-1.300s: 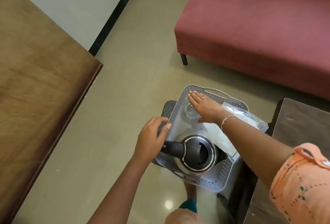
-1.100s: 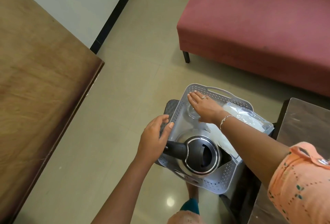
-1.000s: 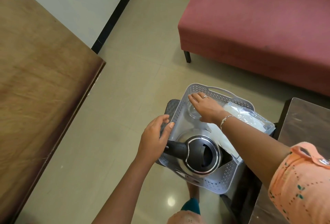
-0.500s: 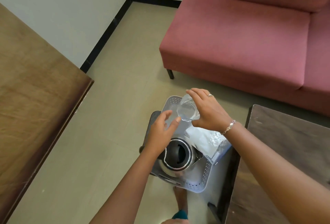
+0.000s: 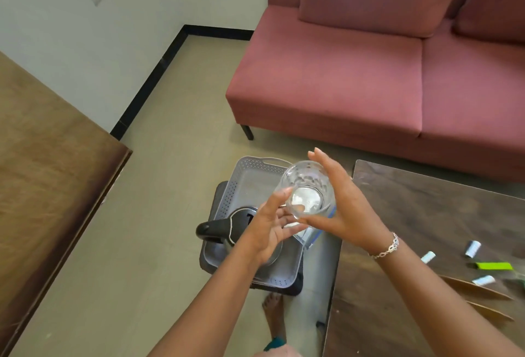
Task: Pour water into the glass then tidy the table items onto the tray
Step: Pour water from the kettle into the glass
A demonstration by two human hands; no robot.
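My right hand (image 5: 345, 203) holds a clear drinking glass (image 5: 306, 189) in the air above the grey perforated tray (image 5: 247, 174), fingers and thumb wrapped round its side. My left hand (image 5: 270, 226) is beside it with straight fingers touching the glass's near side. Below the hands, a steel kettle with a black lid and handle (image 5: 218, 230) stands in the tray's near half, partly hidden by my left hand. A clear plastic bag in the tray is mostly hidden behind my hands.
The tray rests on a low dark stool (image 5: 211, 263) on the floor. A dark wooden table (image 5: 426, 223) at the right carries several small spools and a green item (image 5: 494, 265). A red sofa (image 5: 355, 72) stands behind; a brown table (image 5: 42, 172) at the left.
My right hand has lifted the glass out of the tray and raised it. My left hand has left the kettle handle and come up to the glass. The view has tilted up.
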